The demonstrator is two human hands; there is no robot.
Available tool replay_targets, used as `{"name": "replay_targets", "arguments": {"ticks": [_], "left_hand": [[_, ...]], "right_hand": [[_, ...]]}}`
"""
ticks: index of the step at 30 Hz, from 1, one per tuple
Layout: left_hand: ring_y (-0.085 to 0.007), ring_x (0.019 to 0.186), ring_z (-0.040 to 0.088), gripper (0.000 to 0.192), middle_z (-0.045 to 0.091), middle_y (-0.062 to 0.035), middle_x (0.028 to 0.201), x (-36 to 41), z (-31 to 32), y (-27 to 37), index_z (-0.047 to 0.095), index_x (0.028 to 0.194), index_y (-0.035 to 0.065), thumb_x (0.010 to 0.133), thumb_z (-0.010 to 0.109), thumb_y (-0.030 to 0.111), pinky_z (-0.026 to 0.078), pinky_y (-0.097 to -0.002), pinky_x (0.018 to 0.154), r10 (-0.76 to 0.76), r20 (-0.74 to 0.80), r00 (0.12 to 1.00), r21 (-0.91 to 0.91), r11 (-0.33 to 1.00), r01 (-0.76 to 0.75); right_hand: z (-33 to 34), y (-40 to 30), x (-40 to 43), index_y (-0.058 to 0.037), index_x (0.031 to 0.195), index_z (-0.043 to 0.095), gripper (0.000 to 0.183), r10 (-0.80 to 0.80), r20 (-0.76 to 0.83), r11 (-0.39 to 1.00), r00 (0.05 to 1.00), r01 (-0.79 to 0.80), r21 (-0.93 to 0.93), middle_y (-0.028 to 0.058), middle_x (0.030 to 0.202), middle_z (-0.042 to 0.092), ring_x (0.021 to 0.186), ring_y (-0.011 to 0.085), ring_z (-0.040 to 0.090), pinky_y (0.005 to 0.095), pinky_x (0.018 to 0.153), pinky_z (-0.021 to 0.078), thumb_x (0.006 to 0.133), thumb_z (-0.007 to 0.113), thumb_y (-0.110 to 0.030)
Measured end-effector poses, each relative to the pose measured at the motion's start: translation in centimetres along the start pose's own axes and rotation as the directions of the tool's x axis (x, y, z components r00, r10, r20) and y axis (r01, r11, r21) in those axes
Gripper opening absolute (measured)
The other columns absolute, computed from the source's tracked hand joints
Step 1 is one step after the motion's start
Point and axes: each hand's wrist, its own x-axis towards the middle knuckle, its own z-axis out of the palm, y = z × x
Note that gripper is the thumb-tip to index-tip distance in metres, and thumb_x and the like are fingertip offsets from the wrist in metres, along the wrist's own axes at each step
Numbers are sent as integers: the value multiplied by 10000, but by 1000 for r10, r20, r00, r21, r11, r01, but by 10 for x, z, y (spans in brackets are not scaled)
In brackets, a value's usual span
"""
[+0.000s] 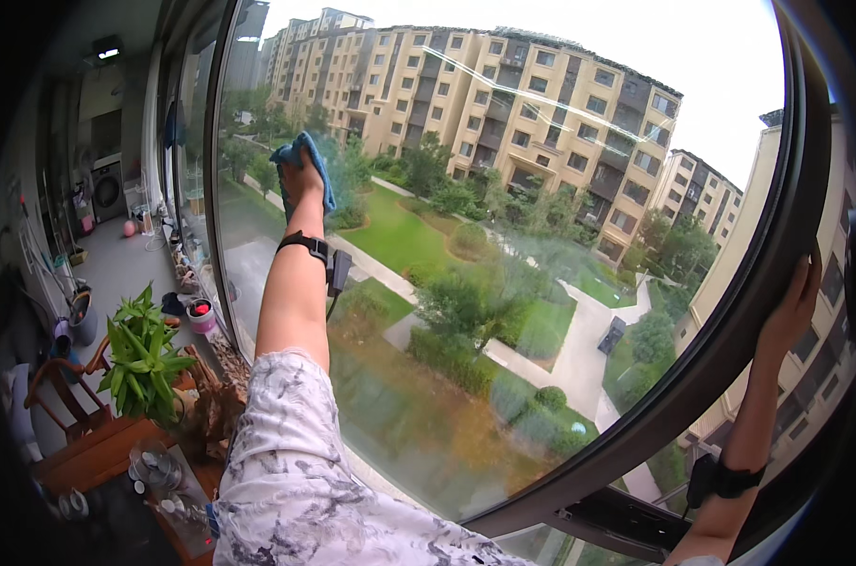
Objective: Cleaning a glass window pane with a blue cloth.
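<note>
My left hand [303,177] is stretched out far ahead, its fingers pressing a blue cloth [322,166] against the large window pane [400,368]. Part of the cloth is hidden behind the hand. At the right, my right hand [789,304] rests on the dark window frame [746,339], and its fingertips are partly hidden by the frame's edge. Each forearm wears a black strap with a small device. Hazy smears show on the glass, with lawns, paths and buildings beyond it.
At the lower left stand a wooden table [88,453] with glassware, a green potted plant [141,354] and a wooden chair [74,403]. A pink-and-white bucket [201,316] is by the sill. Farther back are a grey bin [83,318] and a washing machine [107,189].
</note>
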Motion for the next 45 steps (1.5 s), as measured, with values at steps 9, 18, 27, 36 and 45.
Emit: {"name": "replay_targets", "arguments": {"ticks": [9, 18, 27, 36, 45], "left_hand": [[-380, 1495, 178, 859, 129, -149, 1649, -131, -14, 337, 278, 1547, 39, 955, 354, 656, 156, -568, 1200, 737, 57, 674, -205, 669, -714], [-289, 1369, 450, 734, 447, -45, 1503, -363, 0, 370, 478, 1435, 353, 829, 515, 766, 314, -484, 1155, 919, -322, -229, -76, -266, -961], [-385, 1485, 193, 735, 280, -195, 1588, -123, -24, 275, 354, 1515, 47, 986, 442, 549, 182, -500, 1210, 987, -12, 162, -205, 156, -966], [-347, 1414, 369, 928, 399, -166, 1539, 40, 20, 75, 327, 1538, 80, 894, 379, 745, 285, -423, 1175, 270, -7, 963, -45, 962, -270], [-354, 1460, 258, 759, 319, -194, 1558, 12, 47, 329, 343, 1501, 73, 979, 238, 614, 208, -487, 1190, 683, 43, 729, -122, 728, -675]], "right_hand": [[8, 0, 1, -98, 1416, 522, 458, -41, 51, 998, 998, 39, 40, 147, 1341, 594, 1179, 271, 608, 350, 1003, 464, 1058, 422, -366], [1, 60, 22, -3, 1399, 525, 619, -30, 30, 991, 999, 34, -127, 203, 1397, 555, 1260, 343, 552, 357, 1069, 396, 1036, 404, -490], [-2, 44, 19, -75, 1419, 523, 499, -12, 80, 1000, 997, 14, -24, 147, 1403, 560, 1268, 314, 542, 355, 1064, 401, 1053, 411, -395], [-17, 72, 21, -80, 1422, 513, 499, -113, 99, 965, 989, 133, -228, 155, 1400, 550, 1254, 320, 543, 361, 1076, 386, 1051, 395, -394], [-3, 15, 3, -55, 1389, 543, 514, -66, 12, 989, 998, 67, -128, 193, 1377, 565, 1274, 325, 540, 365, 1074, 404, 1056, 371, -406]]}}
